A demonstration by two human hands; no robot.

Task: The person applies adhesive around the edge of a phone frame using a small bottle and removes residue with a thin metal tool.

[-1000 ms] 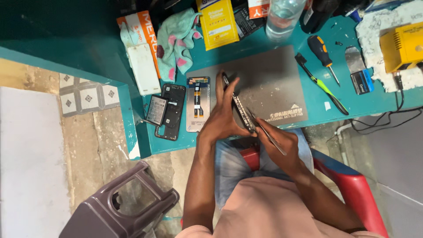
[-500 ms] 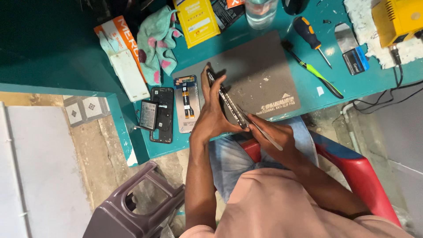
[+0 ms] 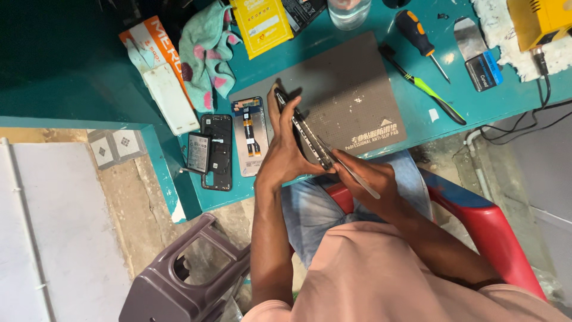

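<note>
I see the teal worktop [image 3: 357,24] spreading out beyond both hands, with a grey anti-slip mat [image 3: 351,95] directly past them. The red chair [image 3: 494,232] lies under me, and a purple plastic stool [image 3: 179,280] sits below and to the left of the left forearm.

My left hand [image 3: 285,158] is wrapped around the phone [image 3: 302,130], holding it on edge, tilted, just over the near corner of the mat. My right hand [image 3: 366,182] is pinched shut on a thin metal pry tool [image 3: 348,168], whose tip meets the phone's lower end, apparently at the seam.

To do this well, I judge the left grip should stay firm along the frame while the blade goes in shallow and flat to the seam, sliding rather than levering, so nothing cracks.

Just left of the left hand lie a loose screen panel [image 3: 250,136], then a black back housing [image 3: 217,152] and a small battery [image 3: 197,152]. Farther beyond, a spotted cloth [image 3: 205,53]; beyond the right hand, a green-handled tool [image 3: 426,89] and a screwdriver [image 3: 417,33].
</note>
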